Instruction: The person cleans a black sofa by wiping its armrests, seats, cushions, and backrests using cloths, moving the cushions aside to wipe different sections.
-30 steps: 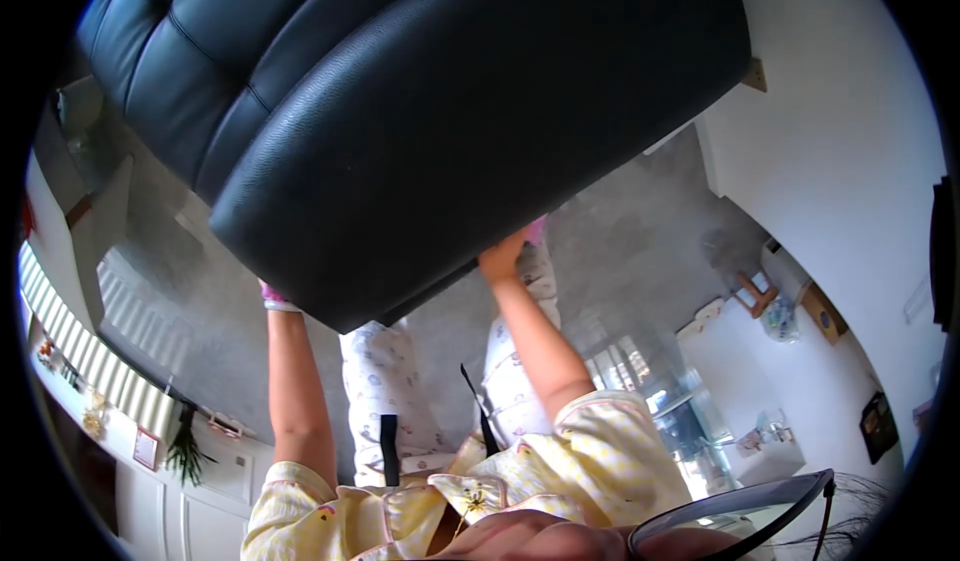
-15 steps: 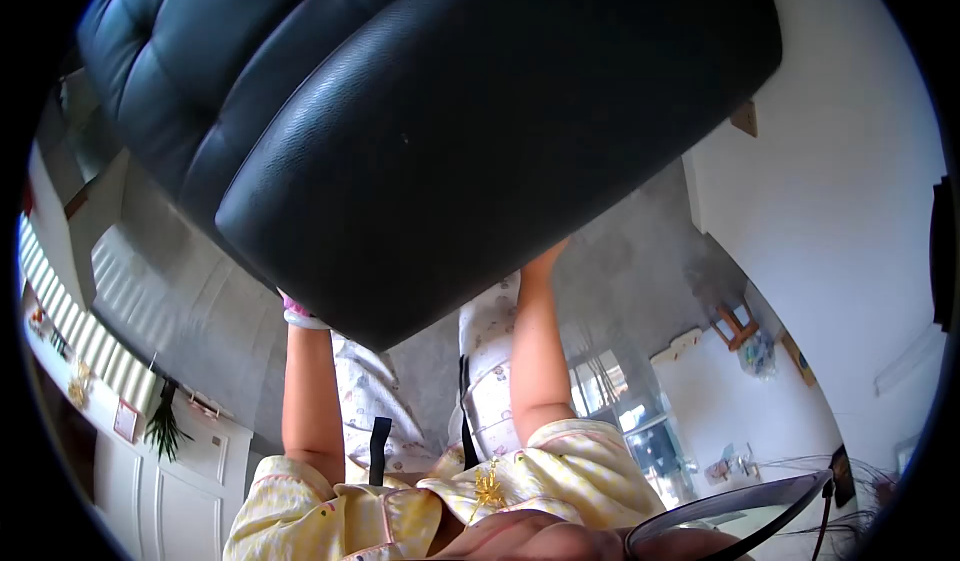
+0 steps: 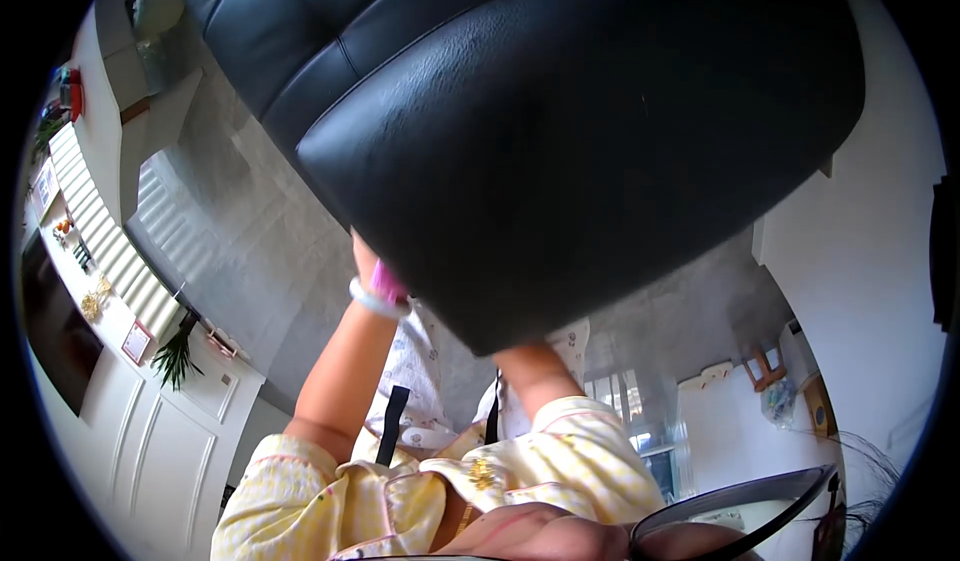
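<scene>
A large black leather cushioned piece (image 3: 600,151), with stitched seams on its far side, fills the upper middle of the view. It hangs tilted close before me, its lowest corner over my lap. At its lower left edge is my left hand (image 3: 364,253), touching or very near the leather; its fingers are hidden behind the piece. A white band (image 3: 378,301) and something pink (image 3: 386,283) circle that wrist. My right forearm (image 3: 538,373) runs up behind the lower edge, and the right hand is hidden there, so its grip does not show.
Grey floor (image 3: 250,196) spreads beneath. On the left are a white panelled cabinet (image 3: 150,461), a ribbed white panel (image 3: 115,226) and a green plant (image 3: 177,356). A white wall (image 3: 850,261) stands on the right, with a small wooden stool (image 3: 765,369) near it.
The black piece has shifted right in view. My left arm has swung right and its hand shows more at the edge. My right hand has gone out of sight behind the piece. The view has turned slightly.
</scene>
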`<state>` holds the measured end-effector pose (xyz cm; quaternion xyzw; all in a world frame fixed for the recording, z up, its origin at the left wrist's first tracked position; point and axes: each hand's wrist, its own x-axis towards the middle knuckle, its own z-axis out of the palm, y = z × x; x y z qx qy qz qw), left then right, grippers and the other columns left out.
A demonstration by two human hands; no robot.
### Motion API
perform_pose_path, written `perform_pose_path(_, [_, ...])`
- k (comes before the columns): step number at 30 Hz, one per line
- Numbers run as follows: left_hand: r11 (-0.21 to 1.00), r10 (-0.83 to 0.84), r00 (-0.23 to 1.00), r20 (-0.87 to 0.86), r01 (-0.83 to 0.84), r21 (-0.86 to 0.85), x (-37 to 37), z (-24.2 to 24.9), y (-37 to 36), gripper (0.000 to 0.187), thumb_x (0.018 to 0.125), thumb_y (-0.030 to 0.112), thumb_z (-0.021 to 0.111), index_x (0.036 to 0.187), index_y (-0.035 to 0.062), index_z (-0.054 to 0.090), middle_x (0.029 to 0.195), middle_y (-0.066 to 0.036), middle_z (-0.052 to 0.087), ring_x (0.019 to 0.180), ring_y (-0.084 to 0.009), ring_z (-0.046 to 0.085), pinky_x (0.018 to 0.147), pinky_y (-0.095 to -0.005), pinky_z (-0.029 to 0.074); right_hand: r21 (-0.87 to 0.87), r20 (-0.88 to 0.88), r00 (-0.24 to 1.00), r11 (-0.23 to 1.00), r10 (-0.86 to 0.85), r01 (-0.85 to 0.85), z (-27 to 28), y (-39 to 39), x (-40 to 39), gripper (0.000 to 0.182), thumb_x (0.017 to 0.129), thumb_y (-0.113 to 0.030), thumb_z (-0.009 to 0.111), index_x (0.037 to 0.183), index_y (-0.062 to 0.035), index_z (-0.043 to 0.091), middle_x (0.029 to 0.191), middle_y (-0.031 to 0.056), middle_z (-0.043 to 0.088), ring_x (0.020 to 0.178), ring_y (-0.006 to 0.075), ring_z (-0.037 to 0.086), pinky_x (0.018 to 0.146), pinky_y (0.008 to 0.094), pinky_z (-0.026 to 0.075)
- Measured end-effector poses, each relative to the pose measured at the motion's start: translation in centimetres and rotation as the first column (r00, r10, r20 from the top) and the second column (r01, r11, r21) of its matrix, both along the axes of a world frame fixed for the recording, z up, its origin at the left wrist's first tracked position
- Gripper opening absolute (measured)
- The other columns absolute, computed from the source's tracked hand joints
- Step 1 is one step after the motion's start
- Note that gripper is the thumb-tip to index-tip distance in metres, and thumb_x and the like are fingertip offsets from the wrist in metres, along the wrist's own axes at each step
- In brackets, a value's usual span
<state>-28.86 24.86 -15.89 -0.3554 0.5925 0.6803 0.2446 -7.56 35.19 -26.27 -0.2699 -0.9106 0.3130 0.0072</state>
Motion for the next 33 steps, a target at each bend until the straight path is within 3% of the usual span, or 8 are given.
perform_pose_path(3, [0.592,-0.716,0.693,-0.088,0.536,-0.602,0.0,-4.8,1.3,0.034,0.092,0.017,0.051,0.119,-0.0022,0.047,0.109,-0.016,0.06,0.098,-0.0239,0.058,0.084,-0.0329,0.045,0.045,-0.029,0.997,0.997,0.065,-0.063,-0.6,1.5,0.3,0.033,0.081,-0.022,0.061,0.107,-0.0018,0.062,0.108,0.0123,0.062,0.1,0.0273,0.06,0.086,0.0391,0.047])
perform_pose_path(8, [0.73,-0.536,0.84,-0.084,0.411,-0.546,0.1,-9.6,0.8,0.034,0.088,0.025,0.056,0.106,-0.0033,0.053,0.091,-0.015,0.063,0.087,-0.028,0.061,0.078,-0.0352,0.046,-0.307,0.6,0.747,0.945,0.285,-0.113,3.2,0.2,3.1,0.03,0.079,-0.017,0.06,0.103,-0.0006,0.064,0.094,0.0117,0.066,0.088,0.0256,0.062,0.079,0.0375,0.048])
perform_pose_path(10, [0.997,-0.02,0.921,0.39,0.05,-0.067,-1.8,-6.3,0.1,0.031,0.087,0.025,0.056,0.08,-0.0043,0.063,0.071,-0.011,0.064,0.061,-0.0187,0.062,0.056,-0.0287,0.047,-0.822,0.514,0.818,0.421,0.257,0.384,8.1,2.1,2.4,0.034,0.076,-0.01,0.06,0.107,0.0032,0.061,0.098,0.0138,0.066,0.09,0.0197,0.061,0.081,0.0311,0.047])
perform_pose_path(13, [0.955,-0.237,0.93,0.282,0.276,-0.108,-1.7,-5.6,-3.3,0.027,0.088,0.022,0.056,0.086,-0.0048,0.062,0.073,-0.01,0.064,0.061,-0.0196,0.063,0.058,-0.028,0.051,-0.754,0.653,0.755,-0.037,0.056,0.655,14.3,9.6,-2.0,0.026,0.077,0.003,0.059,0.103,0.0023,0.061,0.09,0.0105,0.065,0.083,0.0152,0.061,0.075,0.0307,0.05])
perform_pose_path(19, [0.92,0.014,0.993,0.113,-0.057,0.388,-3.2,3.6,-9.4,0.045,0.092,0.028,0.044,0.122,-0.0048,0.049,0.122,-0.02,0.055,0.109,-0.0325,0.056,0.086,-0.0363,0.051,-0.294,-0.329,0.832,0.886,-0.447,0.359,13.8,27.4,-11.3,0.034,0.093,-0.011,0.046,0.119,0.01,0.052,0.115,0.0143,0.058,0.105,0.0215,0.055,0.092,0.0334,0.041])
perform_pose_path(20, [0.924,-0.01,0.988,0.153,-0.05,0.379,-2.9,2.7,-11.6,0.048,0.091,0.03,0.043,0.126,-0.0033,0.046,0.125,-0.02,0.052,0.111,-0.0326,0.055,0.088,-0.0374,0.05,-0.411,-0.392,0.812,0.872,-0.433,0.266,13.3,28.0,-11.7,0.03,0.094,-0.013,0.046,0.111,0.0087,0.058,0.12,0.0165,0.055,0.11,0.0227,0.053,0.092,0.0333,0.042])
perform_pose_path(22, [0.918,0.033,0.99,0.137,-0.084,0.387,-0.7,3.8,-13.5,0.047,0.091,0.031,0.043,0.125,-0.0023,0.047,0.125,-0.02,0.052,0.115,-0.0356,0.052,0.09,-0.0396,0.049,0.406,-0.239,0.966,0.914,0.102,0.003,8.0,32.7,-15.6,0.02,0.091,-0.015,0.051,0.096,-0.0061,0.067,0.133,0.0182,0.047,0.123,0.0355,0.041,0.103,0.0452,0.027])
perform_pose_path(33, [0.94,0.108,0.953,0.282,-0.19,0.282,6.1,1.8,-14.6,0.038,0.09,0.024,0.045,0.114,-0.0042,0.054,0.112,-0.016,0.06,0.104,-0.0282,0.058,0.093,-0.039,0.044,0.577,0.072,0.997,0.815,0.016,-0.055,5.0,29.8,-17.6,0.059,0.089,-0.048,0.046,0.143,-0.0328,0.026,0.149,0.0233,0.011,0.132,0.0529,0.013,0.099,0.0692,0.013])
